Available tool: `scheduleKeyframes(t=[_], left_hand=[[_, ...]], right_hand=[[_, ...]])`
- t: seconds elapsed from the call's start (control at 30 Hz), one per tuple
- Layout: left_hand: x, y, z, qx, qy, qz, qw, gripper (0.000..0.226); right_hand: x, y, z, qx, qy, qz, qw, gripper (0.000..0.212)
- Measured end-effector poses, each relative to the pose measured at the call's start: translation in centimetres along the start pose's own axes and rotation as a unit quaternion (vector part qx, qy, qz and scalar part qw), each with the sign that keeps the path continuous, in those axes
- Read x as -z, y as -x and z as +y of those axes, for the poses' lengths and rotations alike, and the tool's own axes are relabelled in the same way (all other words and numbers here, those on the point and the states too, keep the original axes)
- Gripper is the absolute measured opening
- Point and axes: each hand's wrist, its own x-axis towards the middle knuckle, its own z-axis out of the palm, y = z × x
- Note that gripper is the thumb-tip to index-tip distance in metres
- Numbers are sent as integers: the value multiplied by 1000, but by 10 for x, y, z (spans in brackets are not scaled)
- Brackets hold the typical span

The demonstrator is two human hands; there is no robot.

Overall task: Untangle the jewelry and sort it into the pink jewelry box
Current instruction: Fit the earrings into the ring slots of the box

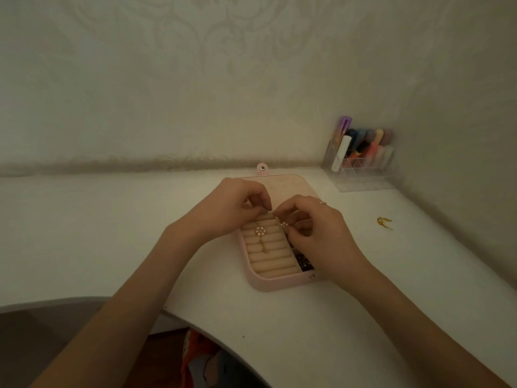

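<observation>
jewelry: one pearl-ring earring [260, 231] lies on the beige ring rolls [270, 247] in the left half of the pink jewelry box [265, 285]; a thin gold chain [68, 247] cannot be confirmed elsewhere, but a short gold piece trails down the rolls just below the earring. a second pearl-ring earring [284, 225] sits at the divider beside the rolls, right at the fingertips of the right hand [316, 233].

left hand [232, 208]: fingers curled, thumb and forefinger tips pressed together in a pinch over the upper end of the rolls. what it pinches is too small to make out.

right hand: fingers curled inward, tips meeting those of the left hand at the box's middle. it seems to pinch something fine near the second earring; cannot tell what. a ring [322, 203] shows on one finger. this hand covers most of the box's right compartments.

box: open, lid [285, 186] laid flat toward the wall, snap tab [262, 168] at its far edge, a snap stud [312, 276] on the near front wall. dark beaded items [303, 261] lie in a right compartment, just beside the rolls.

outward: box rests on a white table [112, 233]. small gold jewelry piece [383, 221] lies on the table well to the right of the box. clear organizer [361, 166] with coloured tubes stands in the far right corner against the wall.
</observation>
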Motion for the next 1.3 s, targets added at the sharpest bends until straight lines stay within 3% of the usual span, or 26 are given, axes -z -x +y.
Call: scheduleKeyframes(t=[0.27,0.43,0.83,1.0,1.13,1.3], left_hand=[[3,0,-3,-7,42,-7,999,21],[3,2,11,29,245,-73,966,31],[15,9,18,94,351,-13,931,14],[15,8,15,105,307,-13,946,16],[8,3,14,89,167,17,982,9],[3,0,8,42,52,7,998,11]], right_hand=[[4,-7,-9,-22,-99,6,995,41],[20,-15,-17,-6,-210,2,978,32],[25,-13,-22,5,-182,22,983,33],[25,-13,-22,-11,-163,34,986,33],[20,-11,-20,-36,-133,33,990,33],[11,-9,-12,-83,-123,21,989,33]])
